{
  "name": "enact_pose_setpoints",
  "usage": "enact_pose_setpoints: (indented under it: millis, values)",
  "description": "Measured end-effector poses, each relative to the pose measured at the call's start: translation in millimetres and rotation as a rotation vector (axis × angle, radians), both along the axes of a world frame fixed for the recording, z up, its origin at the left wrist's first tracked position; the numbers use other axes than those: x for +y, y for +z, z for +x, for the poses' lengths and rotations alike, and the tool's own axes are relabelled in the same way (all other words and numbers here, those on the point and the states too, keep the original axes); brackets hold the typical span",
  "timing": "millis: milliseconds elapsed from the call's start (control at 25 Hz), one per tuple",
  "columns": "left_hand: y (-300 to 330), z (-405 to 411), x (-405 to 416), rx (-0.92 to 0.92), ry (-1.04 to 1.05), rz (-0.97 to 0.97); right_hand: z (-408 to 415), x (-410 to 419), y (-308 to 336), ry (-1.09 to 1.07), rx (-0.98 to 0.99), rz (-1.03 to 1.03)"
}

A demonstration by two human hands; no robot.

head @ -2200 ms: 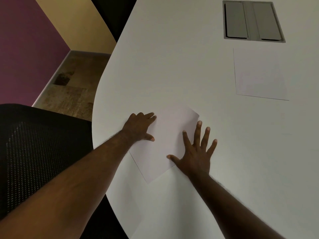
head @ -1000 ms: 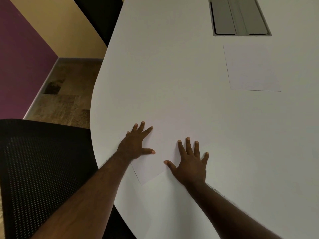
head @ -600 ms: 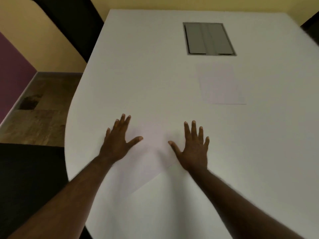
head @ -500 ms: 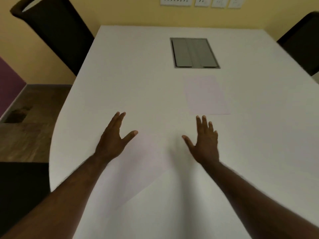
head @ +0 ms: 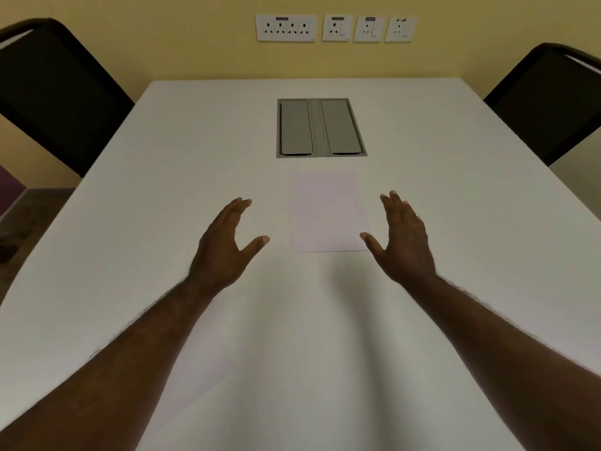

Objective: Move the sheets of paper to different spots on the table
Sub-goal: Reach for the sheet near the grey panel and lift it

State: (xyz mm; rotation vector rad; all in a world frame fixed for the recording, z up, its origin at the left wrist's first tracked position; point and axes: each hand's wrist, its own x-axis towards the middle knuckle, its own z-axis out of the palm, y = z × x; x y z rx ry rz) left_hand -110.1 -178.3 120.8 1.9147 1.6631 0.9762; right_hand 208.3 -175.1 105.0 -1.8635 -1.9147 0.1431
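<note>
A white sheet of paper lies flat in the middle of the white table, just in front of the grey hatch. My left hand hovers open to the left of the sheet, fingers apart, holding nothing. My right hand hovers open at the sheet's right edge, thumb tip near its lower right corner. A second sheet lies near the table's front left, partly hidden under my left forearm and hard to make out against the table.
A grey cable hatch with two lids is set into the table beyond the sheet. Black chairs stand at the far left and far right. Wall sockets line the yellow wall behind.
Both hands lifted off the near sheet and moved forward to either side of the far sheet. The view swung right and up, so the table's far end and wall now show.
</note>
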Motion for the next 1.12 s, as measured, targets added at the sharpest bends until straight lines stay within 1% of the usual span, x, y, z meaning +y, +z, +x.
enact_pose_setpoints:
  millis: [280, 480, 600, 760, 840, 1000, 1120]
  values:
    - [-30.9, 82.5, 22.4, -0.019, 0.183, 0.057, 20.4, 45.4, -29.1, 0.058, 0.074, 0.01]
    - [-50.5, 119.9, 49.8, 0.021, 0.191, 0.031, 19.5, 66.2, -51.0, 0.052, 0.134, 0.002]
    - [-67.4, 132.8, 72.0, 0.026, 0.185, -0.013, 19.7, 83.4, -64.1, 0.04, 0.146, -0.024]
    - [-93.0, 136.5, 105.6, 0.156, 0.147, -0.06, 20.9, 109.7, -82.6, 0.007, 0.161, -0.058]
    - [-103.1, 134.9, 121.2, 0.184, 0.147, -0.088, 21.5, 122.8, -90.7, -0.004, 0.152, -0.084]
    - [-116.7, 135.1, 150.4, 0.175, 0.169, -0.133, 21.1, 142.7, -107.7, -0.01, 0.091, -0.118]
    - [-128.2, 142.1, 161.1, 0.16, 0.217, -0.216, 18.5, 152.4, -118.7, -0.031, 0.107, -0.168]
